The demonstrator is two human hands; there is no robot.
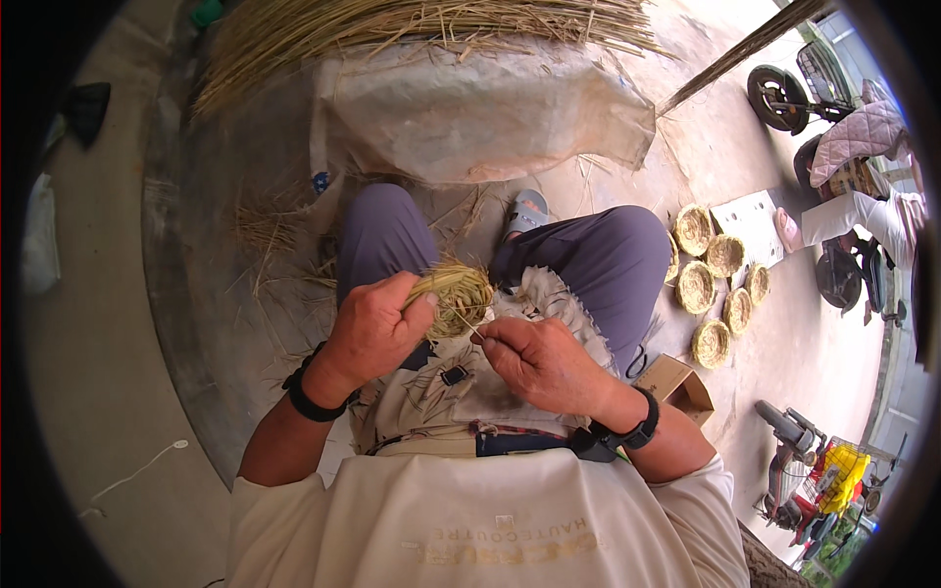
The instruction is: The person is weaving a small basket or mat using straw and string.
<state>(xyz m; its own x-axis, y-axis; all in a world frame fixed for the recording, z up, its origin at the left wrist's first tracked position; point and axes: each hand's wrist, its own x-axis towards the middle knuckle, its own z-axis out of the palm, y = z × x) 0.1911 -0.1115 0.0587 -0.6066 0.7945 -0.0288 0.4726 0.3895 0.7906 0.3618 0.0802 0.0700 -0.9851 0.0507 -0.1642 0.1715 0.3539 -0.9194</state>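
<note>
Between my knees is a small round straw basket [461, 297], woven from greenish-yellow strands with loose ends sticking out at its far left. My left hand [375, 328] is closed on the basket's left rim, thumb over the edge. Just right of it, my right hand [542, 361] pinches a thin pale strand [470, 331] that runs to the basket's near side. A pale cloth [544, 294] covered in scraps of straw lies over my lap beneath both hands.
A long straw bundle [421, 24] lies on a pale sheet [480, 113] ahead. Several finished-looking straw baskets [696, 287] stand on the floor at right, near an open cardboard box [678, 385] and scissors [639, 361]. Another person [867, 211] sits at far right; parked scooters [809, 480] stand beyond.
</note>
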